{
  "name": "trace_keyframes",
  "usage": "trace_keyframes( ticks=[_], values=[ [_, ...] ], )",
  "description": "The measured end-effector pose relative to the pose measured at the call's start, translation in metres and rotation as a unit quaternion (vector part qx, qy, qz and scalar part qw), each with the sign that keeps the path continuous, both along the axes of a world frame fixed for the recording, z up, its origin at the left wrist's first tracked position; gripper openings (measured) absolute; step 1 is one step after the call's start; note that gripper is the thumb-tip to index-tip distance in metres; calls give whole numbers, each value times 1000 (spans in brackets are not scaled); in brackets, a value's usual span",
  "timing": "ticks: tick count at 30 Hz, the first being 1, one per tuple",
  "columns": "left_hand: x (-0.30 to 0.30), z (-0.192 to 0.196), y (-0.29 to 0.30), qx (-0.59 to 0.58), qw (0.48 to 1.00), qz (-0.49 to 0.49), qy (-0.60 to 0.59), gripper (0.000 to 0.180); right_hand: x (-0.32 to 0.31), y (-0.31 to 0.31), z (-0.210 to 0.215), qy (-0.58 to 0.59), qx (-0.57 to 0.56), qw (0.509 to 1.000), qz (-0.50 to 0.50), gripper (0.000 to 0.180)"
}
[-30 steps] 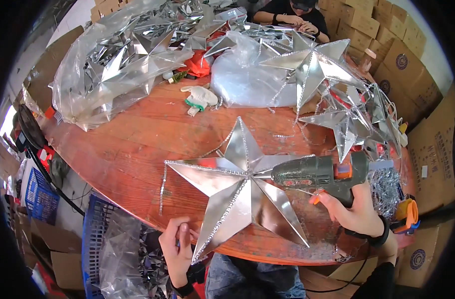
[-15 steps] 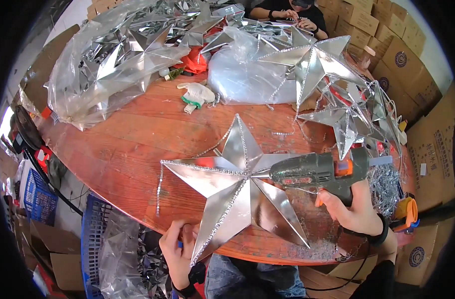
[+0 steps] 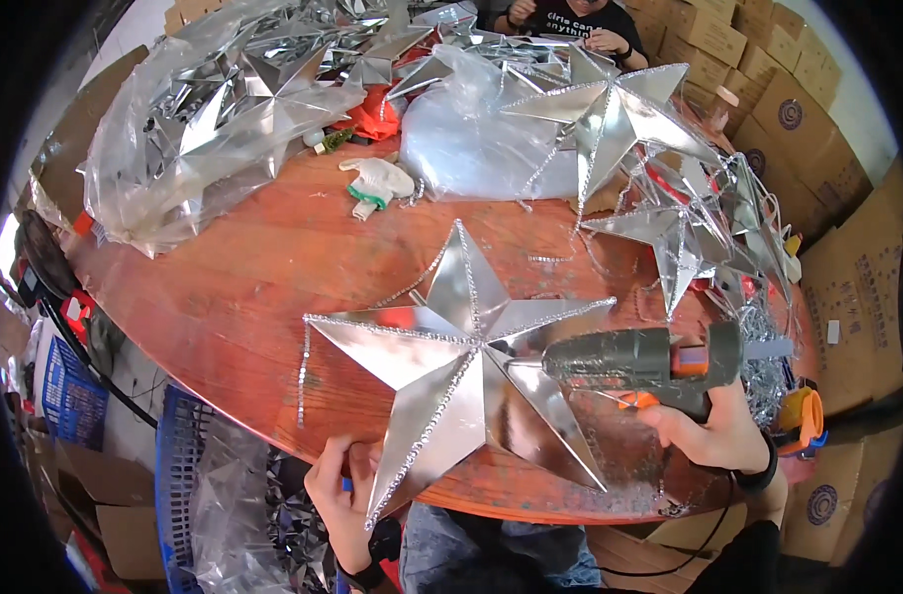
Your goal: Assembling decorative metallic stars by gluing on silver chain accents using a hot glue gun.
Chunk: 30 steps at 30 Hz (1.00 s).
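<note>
Silver star (image 3: 471, 366) looks beaded on four arms, lower-right one's bare, right fingers (image 3: 669, 424) wrapped round glue gun (image 3: 610, 358), left fingers (image 3: 331, 463) half-curled, hold unclear.

Mid-dial: star (image 3: 506, 391) mirror-silver, ridges lined with silver beads (image 3: 433, 423). 4 o'clock: glue gun (image 3: 605, 358) dark green, trigger (image 3: 637, 400) orange. Table (image 3: 243, 297) red-brown (wood-grain streaks). 11 o'clock: glove (image 3: 384, 176) off-white, cuff (image 3: 364, 196) green.
</note>
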<state>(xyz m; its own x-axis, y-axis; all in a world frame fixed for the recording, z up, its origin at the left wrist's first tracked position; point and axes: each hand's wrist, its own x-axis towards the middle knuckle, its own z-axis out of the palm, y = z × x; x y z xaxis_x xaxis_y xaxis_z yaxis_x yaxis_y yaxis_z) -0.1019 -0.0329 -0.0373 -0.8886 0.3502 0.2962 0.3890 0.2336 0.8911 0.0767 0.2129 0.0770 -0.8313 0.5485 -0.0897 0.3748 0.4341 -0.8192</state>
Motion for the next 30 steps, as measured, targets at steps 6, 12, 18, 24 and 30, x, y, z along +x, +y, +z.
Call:
trace_keyframes(
  ticks=[6, 12, 18, 24, 30],
  values=[
    [-1, -4, 3, 28, 1000, 12, 3, 5, 27, 10, 0, 41, 35, 987, 150, 46],
    [-2, -6, 2, -14, 999, 22, 19, 5, 60, 16, -22, 33, 96, 987, 125, 54],
    [-3, -7, 3, -7, 999, 18, 38, 5, 66, 16, -17, -11, 57, 991, 120, 57],
    [-5, -12, 3, -16, 998, 31, 50, 6, 60, 1, -13, -6, -62, 997, -34, 43],
    [-7, -16, 3, -3, 998, 34, 49, 5, 64, 2, -10, 11, -7, 1000, 4, 48]
  ],
)
